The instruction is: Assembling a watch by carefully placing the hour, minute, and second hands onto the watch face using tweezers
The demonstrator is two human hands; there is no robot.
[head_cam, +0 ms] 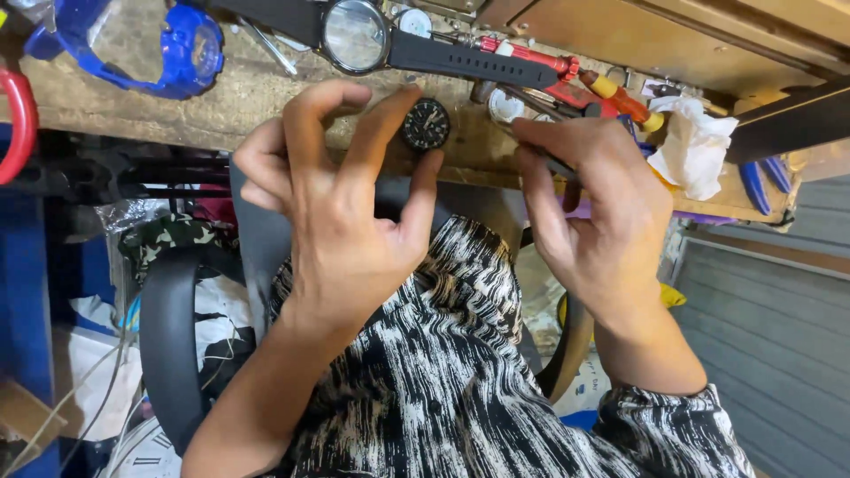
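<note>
- Left hand (341, 208): fingers spread and curled, thumb and index fingertip pinching a small round black watch case with a dark dial (426, 124) at the front edge of the worn wooden desk (266, 97).
- Right hand (593, 208): fingers closed on a thin dark tool (556, 165); its tip is hidden behind the fingers, pointing toward the watch case, just beside it.
- Just behind the watch case: a large wristwatch with black rubber strap and round glass face (356, 35), lying flat across the desk.
- Right of that: a red-handled screwdriver (531, 57) and a red-and-yellow-handled tool (620, 97), both lying on the desk.
- Far right: crumpled white tissue (695, 146), blue-handled pliers (761, 181) near the desk edge.
- Far left: blue plastic digital watch (181, 53) on the desk.
- Below the desk: black-and-white patterned garment (443, 372) on the person's lap, black chair armrest (168, 336) to the left.
</note>
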